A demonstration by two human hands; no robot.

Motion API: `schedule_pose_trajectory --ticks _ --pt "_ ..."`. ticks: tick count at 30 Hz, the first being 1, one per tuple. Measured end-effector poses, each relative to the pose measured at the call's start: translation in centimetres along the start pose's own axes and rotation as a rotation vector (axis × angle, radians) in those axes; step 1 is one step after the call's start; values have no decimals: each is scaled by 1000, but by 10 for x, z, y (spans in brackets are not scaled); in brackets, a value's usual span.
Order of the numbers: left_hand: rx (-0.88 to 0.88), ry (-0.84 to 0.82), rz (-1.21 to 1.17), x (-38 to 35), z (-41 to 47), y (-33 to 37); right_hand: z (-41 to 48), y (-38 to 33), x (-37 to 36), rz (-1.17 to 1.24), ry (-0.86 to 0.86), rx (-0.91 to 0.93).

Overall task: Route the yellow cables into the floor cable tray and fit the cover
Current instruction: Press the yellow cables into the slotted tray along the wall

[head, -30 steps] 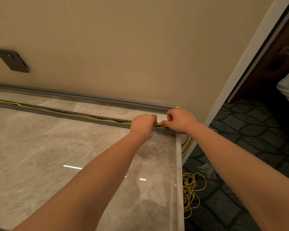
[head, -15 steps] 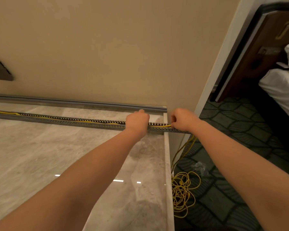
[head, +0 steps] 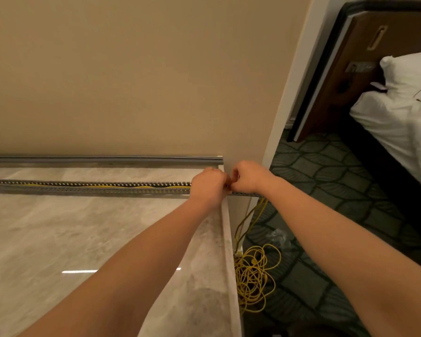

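Observation:
A grey slotted cable tray runs left to right across the marble floor, with yellow cables lying inside it. Its right end sticks out past the marble edge. My left hand and my right hand are both fisted on that right end, almost touching, fingers pinched at the cables in the tray. The cables drop from the tray end into a loose yellow coil on the carpet. A long grey cover strip lies along the wall base, apart from the tray.
The beige wall ends in a white corner post. Right of it lie dark patterned carpet, a bed with white linen and a brown headboard panel. A crumpled clear plastic scrap lies by the coil.
My view has swung right, showing more of the bed. My hands slid right along the tray to its end, spread apart, and have closed together again.

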State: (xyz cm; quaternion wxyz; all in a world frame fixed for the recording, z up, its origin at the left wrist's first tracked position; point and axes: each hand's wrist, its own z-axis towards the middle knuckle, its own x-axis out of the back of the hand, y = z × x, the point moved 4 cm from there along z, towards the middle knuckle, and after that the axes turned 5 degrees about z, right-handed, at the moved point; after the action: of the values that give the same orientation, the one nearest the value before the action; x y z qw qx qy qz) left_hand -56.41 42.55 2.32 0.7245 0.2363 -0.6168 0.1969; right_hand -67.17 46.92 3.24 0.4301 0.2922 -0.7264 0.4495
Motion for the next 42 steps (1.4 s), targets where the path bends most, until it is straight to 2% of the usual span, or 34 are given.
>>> schedule_pose_trajectory --ticks 6,16,21,26,35,42 --pt "-15 -17 32 0 0 5 -15 15 5 -175 53 -2" --pt "18 -59 -8 0 -1 6 -31 30 16 -339 32 -21" --pt "39 -87 -29 1 3 -1 -37 48 16 -317 56 -143" --pt "30 -88 3 0 6 -5 -30 39 16 -257 70 -105" --pt "13 -82 32 -4 8 -13 -20 33 20 -273 -5 -92" --pt "17 -86 24 -3 8 -17 -20 29 25 -320 50 -36"
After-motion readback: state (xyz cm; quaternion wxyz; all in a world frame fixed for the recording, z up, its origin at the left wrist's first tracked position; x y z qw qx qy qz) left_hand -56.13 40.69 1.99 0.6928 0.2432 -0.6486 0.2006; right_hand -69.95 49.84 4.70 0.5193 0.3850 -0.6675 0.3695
